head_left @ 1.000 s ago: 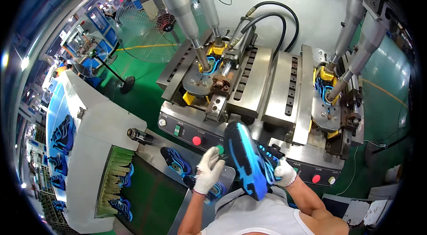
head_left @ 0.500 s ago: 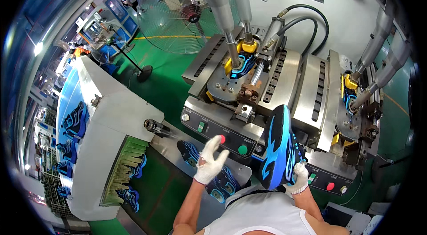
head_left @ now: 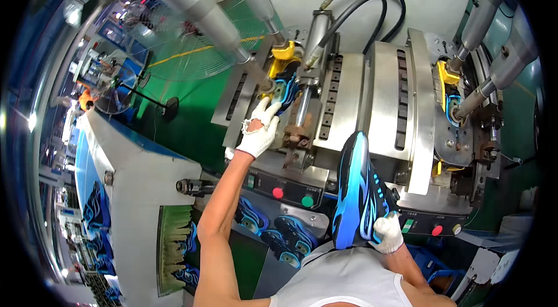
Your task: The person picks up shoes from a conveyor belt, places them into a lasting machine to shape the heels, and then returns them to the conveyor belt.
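Observation:
My left hand (head_left: 260, 128), in a white knitted glove with a torn patch, reaches into the left press (head_left: 306, 103). Its fingers are stretched out at the heel of a blue-and-black sneaker (head_left: 285, 90) held in there under the yellow clamp (head_left: 283, 54); whether they touch it I cannot tell. My gloved right hand (head_left: 388, 234) is closed round another blue-and-black sneaker (head_left: 353, 191), which stands toe up in front of my chest. A third sneaker (head_left: 453, 110) sits in the right press, partly hidden by its metal rods.
Several sneakers (head_left: 293, 234) lie on the metal shelf below the left press. Red (head_left: 278, 193) and green (head_left: 307, 201) buttons line its front panel. At left, a white machine housing (head_left: 136, 173) with a green strip curtain (head_left: 174, 249) stands beside more sneakers (head_left: 96, 208). Behind is a floor fan (head_left: 116, 83).
My left hand has moved up and forward from above the shelf to the shoe in the left press. The right hand still holds its sneaker. The view has shifted.

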### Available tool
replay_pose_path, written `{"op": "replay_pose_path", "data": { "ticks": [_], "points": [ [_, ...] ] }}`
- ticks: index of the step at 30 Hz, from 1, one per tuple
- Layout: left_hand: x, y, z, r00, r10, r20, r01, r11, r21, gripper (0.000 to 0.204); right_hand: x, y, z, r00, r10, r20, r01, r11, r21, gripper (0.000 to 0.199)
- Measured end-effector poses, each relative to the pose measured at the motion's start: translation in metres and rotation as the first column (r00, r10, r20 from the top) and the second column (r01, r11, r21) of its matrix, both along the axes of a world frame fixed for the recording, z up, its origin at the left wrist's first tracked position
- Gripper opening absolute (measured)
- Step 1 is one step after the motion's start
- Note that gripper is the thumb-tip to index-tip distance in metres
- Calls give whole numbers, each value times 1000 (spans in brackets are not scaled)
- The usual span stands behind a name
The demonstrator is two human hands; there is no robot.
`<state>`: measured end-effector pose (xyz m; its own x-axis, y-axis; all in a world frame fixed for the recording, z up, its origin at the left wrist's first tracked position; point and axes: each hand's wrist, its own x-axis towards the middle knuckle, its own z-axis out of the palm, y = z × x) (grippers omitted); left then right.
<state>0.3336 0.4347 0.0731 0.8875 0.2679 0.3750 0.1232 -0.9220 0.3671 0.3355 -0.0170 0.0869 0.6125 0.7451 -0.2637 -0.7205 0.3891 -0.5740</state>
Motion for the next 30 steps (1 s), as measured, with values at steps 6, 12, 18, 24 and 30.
{"op": "replay_pose_path", "data": {
  "ticks": [6,12,18,24,30],
  "points": [
    [98,33,-56,974,219,56,-226,957,185,59,-11,-55,-10,993,12,-120,-35,982,-187,73],
    [149,60,-36,904,323,-281,-342,939,-22,59,-11,-53,-15,996,-61,-58,40,948,-316,58],
    [51,10,78,944,325,54,-317,941,-117,51,-3,-24,-25,978,-60,200,152,862,-483,44],
    [-139,-54,76,854,370,365,-284,921,-267,50,32,155,55,984,-1,176,52,958,-282,21],
    [-315,-131,-10,644,759,95,-674,621,-399,45,120,383,27,965,252,70,-231,947,-225,23]
  ]
}}
